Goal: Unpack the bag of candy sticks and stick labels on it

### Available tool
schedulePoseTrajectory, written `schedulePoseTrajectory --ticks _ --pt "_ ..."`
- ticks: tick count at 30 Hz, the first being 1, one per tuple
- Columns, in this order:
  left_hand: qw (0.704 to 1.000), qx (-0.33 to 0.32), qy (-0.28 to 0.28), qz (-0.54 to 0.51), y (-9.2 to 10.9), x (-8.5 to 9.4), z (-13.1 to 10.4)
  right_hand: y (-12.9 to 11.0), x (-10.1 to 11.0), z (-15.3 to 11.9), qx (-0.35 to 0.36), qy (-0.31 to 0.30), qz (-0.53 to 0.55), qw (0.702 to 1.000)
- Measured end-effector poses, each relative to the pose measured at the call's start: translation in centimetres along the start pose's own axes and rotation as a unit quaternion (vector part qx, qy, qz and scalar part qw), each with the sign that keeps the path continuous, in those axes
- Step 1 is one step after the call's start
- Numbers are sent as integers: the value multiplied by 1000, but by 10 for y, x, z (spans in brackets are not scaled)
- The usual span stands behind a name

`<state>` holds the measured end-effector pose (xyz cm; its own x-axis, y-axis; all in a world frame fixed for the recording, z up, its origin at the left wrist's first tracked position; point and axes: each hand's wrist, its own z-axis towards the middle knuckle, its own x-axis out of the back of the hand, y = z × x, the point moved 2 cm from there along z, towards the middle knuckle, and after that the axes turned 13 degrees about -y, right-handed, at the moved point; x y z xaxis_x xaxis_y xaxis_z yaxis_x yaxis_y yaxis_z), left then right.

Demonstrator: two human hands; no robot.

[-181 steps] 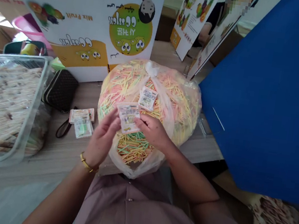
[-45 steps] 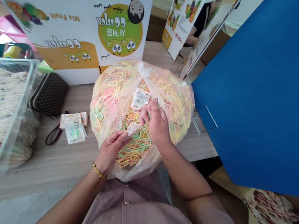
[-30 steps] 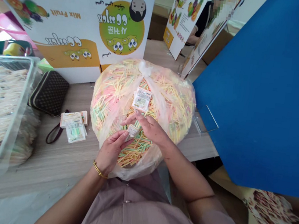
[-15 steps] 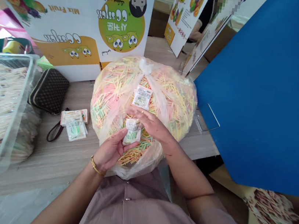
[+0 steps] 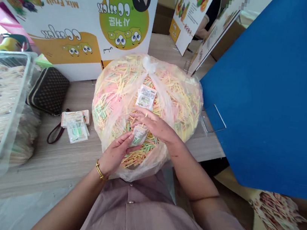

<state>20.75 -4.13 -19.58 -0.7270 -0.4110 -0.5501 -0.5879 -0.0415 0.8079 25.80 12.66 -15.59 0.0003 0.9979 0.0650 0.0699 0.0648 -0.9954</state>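
My left hand grips a small clear printed packet with pale green candy sticks in its lower part. Over the packet's upper edge is my right hand, its fingers bent, with a thin yellowish candy stick showing at them. Both hands are above a large clear plastic bag full of pink, yellow, green and orange candy sticks. Its opening faces me, and loose sticks show under my hands. Another printed packet lies on the bag just beyond my right fingers.
Left on the table are a clear tub of filled packets, a dark patterned pouch and a few packets. A printed carton stands behind. A blue panel borders the right; a person sits beyond.
My right fingers have come down to the top of the packet, and a candy stick now shows at them. The packet in my left hand has tilted. The view has shifted slightly.
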Motion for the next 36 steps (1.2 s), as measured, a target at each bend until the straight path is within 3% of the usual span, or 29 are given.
schedulePoseTrajectory --ticks 2,5,10,14,19,23,26,30,33,36 --pt "1000 -3 -3 15 -1 -1 0 -1 -4 -1 -10 -6 -20 1000" --pt "1000 18 -10 -4 -1 -2 -1 -2 -9 -2 -5 -81 -34 996" --pt "998 28 1 -64 3 0 -1 -7 1 -6 47 -9 -65 997" --pt "996 38 1 -84 6 2 -2 -8 5 -11 15 -47 -115 992" --pt "995 35 -32 -90 10 -2 -3 0 6 -11 21 -18 -111 993" --pt "994 54 -53 -75 8 -2 -2 2 4 -9 9 -44 -106 993" --pt "994 55 -50 -76 7 -1 -2 0 4 -7 16 -13 -99 995" --pt "995 48 -54 -74 7 -1 -2 -2 0 -7 21 -35 -100 994" --pt "995 48 -55 -72 6 -2 -2 -8 -1 -8 40 8 -91 995" --pt "995 49 -56 -71 6 -3 -3 -12 -4 -8 28 -42 -119 992"
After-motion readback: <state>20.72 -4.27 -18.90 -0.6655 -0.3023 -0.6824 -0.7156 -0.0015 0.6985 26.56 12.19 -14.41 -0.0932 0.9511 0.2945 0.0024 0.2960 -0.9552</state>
